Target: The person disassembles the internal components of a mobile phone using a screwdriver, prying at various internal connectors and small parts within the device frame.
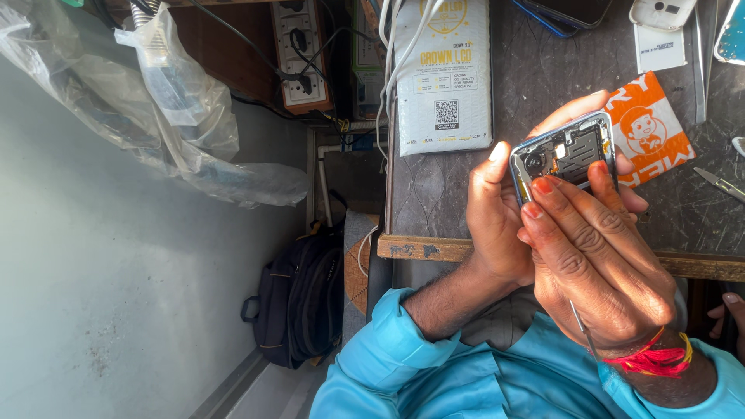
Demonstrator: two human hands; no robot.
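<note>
Opened phone (565,154), back cover off, camera module and dark circuit parts exposed, blue-edged frame. Held up above the front edge of the counter (434,194), tilted toward the head camera. Left hand (497,225) wraps the phone from its left side, thumb up along the edge, fingers closed round behind it, tips showing past the far side. Right hand (597,264) lies over the lower part of the phone, fingers (543,186) narrow and pressed together, tips touching the exposed interior; a thin metal tool (582,330) runs under the palm toward the wrist, its working end hidden. Red thread band (656,358) on the right wrist; turquoise sleeves on both arms. On the counter just behind the phone, an orange and white packet (656,128), partly covered by the hands. Further left, a grey printed pouch (444,77) with white cables across it. Tweezers (722,185) at the right edge. Beyond the counter's left side, a power strip (301,54), clear plastic bags (178,101), and a black backpack (299,306) on the floor.
</note>
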